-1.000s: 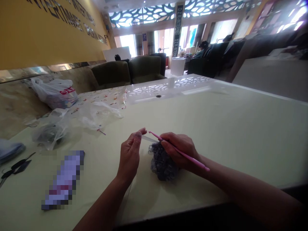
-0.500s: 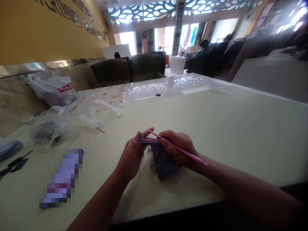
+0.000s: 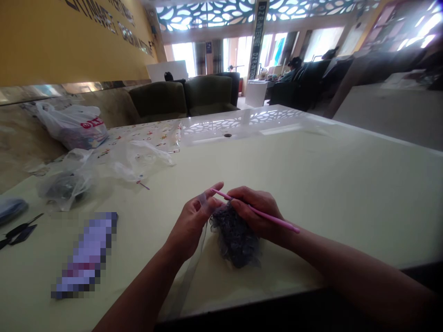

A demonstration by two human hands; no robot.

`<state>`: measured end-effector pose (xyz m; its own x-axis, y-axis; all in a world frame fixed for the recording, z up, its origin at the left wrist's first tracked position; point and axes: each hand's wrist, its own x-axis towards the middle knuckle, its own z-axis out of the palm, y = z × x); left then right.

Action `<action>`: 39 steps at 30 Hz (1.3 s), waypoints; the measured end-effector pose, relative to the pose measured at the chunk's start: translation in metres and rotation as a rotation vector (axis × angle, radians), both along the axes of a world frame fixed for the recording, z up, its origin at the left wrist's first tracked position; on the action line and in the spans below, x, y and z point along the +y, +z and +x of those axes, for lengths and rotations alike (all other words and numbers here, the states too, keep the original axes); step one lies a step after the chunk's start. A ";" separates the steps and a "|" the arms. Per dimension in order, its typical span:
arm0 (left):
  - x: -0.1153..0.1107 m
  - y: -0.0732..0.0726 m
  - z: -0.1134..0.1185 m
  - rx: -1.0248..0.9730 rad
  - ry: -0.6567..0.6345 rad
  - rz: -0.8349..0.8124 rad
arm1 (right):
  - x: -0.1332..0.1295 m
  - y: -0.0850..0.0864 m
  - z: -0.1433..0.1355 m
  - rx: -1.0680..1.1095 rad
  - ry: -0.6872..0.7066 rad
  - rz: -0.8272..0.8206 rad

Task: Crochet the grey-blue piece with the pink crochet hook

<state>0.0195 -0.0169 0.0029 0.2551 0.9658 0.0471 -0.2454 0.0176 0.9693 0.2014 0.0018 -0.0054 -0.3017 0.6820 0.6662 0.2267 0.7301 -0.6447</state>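
Observation:
My right hand [image 3: 258, 207] is closed around a pink crochet hook [image 3: 273, 221], whose tip points left toward my left hand. Its fingertips also pinch the top of a dark grey, frilly crocheted piece [image 3: 235, 235] that hangs down to the table. Around the fingers of my left hand [image 3: 194, 219] passes a translucent grey ribbon yarn [image 3: 188, 276], which trails down to the table's front edge. The left index finger reaches out beside the hook's tip, and the other left fingers are curled on the yarn next to the grey piece.
On the pale table [image 3: 311, 184], a blurred purple packet [image 3: 92, 253] and black scissors [image 3: 19, 233] lie at the left. Behind them are clear plastic bags [image 3: 136, 159], a small pin-like item [image 3: 143, 185] and a white shopping bag [image 3: 78, 124]. Dark armchairs [image 3: 209, 94] stand beyond.
The yarn strands stretched between my left hand and the hook are no longer spread out. The grey piece hangs slightly lower and looks wider. The hook's tip has shifted slightly left.

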 end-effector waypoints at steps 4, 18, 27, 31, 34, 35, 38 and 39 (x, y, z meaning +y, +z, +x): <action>0.000 0.001 -0.003 0.125 -0.091 -0.015 | 0.000 0.003 -0.001 0.022 0.090 -0.006; 0.002 0.009 -0.014 0.254 -0.198 -0.013 | 0.019 0.015 0.016 -0.126 0.541 -0.006; 0.003 0.010 -0.011 0.527 -0.022 0.130 | 0.020 0.034 0.030 -0.450 0.521 -0.012; 0.003 0.006 -0.008 0.633 0.055 0.199 | 0.018 0.033 0.029 -0.506 0.455 0.022; 0.002 0.003 -0.006 0.716 0.105 0.266 | 0.017 0.032 0.028 -0.558 0.397 0.058; 0.001 0.003 -0.005 0.743 0.130 0.295 | 0.017 0.031 0.027 -0.575 0.380 0.066; -0.001 0.000 -0.001 0.814 0.209 0.375 | 0.014 0.029 0.024 -0.634 0.318 0.095; -0.001 -0.001 0.000 0.835 0.231 0.394 | 0.013 0.028 0.023 -0.659 0.288 0.112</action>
<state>0.0198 -0.0183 0.0022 0.1579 0.9501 0.2690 0.5726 -0.3101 0.7589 0.2241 0.0152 0.0228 -0.8218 0.4535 0.3450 0.3312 0.8729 -0.3584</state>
